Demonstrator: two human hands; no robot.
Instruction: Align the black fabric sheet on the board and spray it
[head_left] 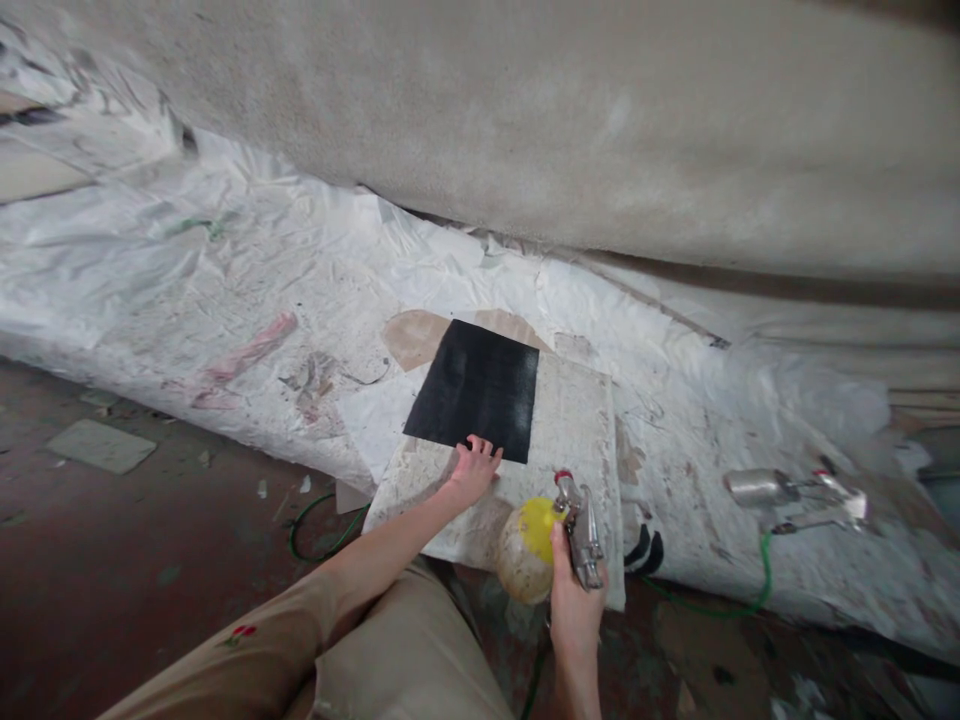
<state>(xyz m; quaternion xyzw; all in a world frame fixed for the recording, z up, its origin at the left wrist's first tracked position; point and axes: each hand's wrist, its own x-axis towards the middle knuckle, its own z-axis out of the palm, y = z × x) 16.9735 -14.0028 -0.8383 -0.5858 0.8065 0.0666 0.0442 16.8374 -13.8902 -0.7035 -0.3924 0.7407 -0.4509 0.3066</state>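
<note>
A black square sheet [478,388] lies on a stained pale board [574,430] on the floor. My left hand [472,470] rests at the sheet's near edge, its fingers spread and touching that edge. My right hand [574,590] is closed round the handle of a metal spray gun [581,525]. The gun carries a round cup with yellow paint [529,548] on its left side. It is held just below and right of the black sheet.
Crumpled white plastic sheeting [225,290] covers the ground beside a rough grey wall [525,110]. A second metal spray gun [795,495] with a green hose [761,580] lies at the right. Bare reddish floor [112,560] lies at the left, and my bent knee [405,660] is in front.
</note>
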